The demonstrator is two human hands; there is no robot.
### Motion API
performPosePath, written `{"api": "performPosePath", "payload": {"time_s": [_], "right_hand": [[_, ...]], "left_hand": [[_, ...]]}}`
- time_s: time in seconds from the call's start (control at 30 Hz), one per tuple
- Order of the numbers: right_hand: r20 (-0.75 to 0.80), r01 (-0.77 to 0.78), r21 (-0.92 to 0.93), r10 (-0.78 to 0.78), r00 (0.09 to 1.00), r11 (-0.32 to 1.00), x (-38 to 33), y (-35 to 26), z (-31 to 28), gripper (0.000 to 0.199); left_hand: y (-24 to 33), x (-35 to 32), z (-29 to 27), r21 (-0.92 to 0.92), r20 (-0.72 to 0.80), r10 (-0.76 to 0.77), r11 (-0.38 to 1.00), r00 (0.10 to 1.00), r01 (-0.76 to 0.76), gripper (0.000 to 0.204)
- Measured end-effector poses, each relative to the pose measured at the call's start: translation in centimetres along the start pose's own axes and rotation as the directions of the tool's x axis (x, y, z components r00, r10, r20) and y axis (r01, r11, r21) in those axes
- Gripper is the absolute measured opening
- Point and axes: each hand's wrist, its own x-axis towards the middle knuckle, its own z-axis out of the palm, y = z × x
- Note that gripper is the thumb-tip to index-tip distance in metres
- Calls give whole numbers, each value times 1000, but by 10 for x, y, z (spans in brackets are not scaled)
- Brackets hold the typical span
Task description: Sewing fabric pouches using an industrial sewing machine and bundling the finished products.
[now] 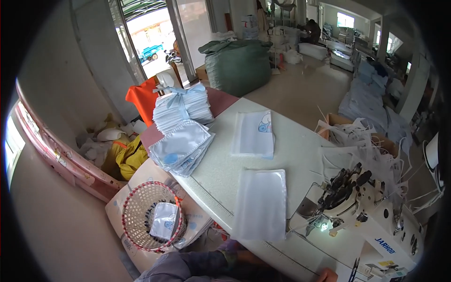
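Desk (303,155): white pouch (260,207) left of grip (327,276); cropped, can't tell hold. I judge between pieces, next needs leftward reach.

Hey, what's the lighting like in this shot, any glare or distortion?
Head view: daylight washes out the doorway, and a small lamp glares at the sewing machine; head view, background: the distant person is a dark silhouette; head view, left: pink trim bows near the black rim.
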Motion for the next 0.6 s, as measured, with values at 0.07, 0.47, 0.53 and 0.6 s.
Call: {"api": "performPosePath", "payload": {"time_s": [0.07,0.47,0.53,0.6], "right_hand": [[-19,36,-23,-36,999,999,9,1,7,27],[49,-156,-231,172,984,960,8,-10,4,18],[79,-186,-200,205,976,962,12,-17,1,17],[72,-182,-203,200,977,962,10,-14,0,17]], "left_hand": [[-16,0,-14,42,-55,22,999,998,-20,47],[-104,-41,-28,163,-443,115,986,889,-46,40],[-113,-51,-24,182,-508,120,983,853,-30,39],[-120,-62,-18,203,-570,127,979,812,-10,38]]}}
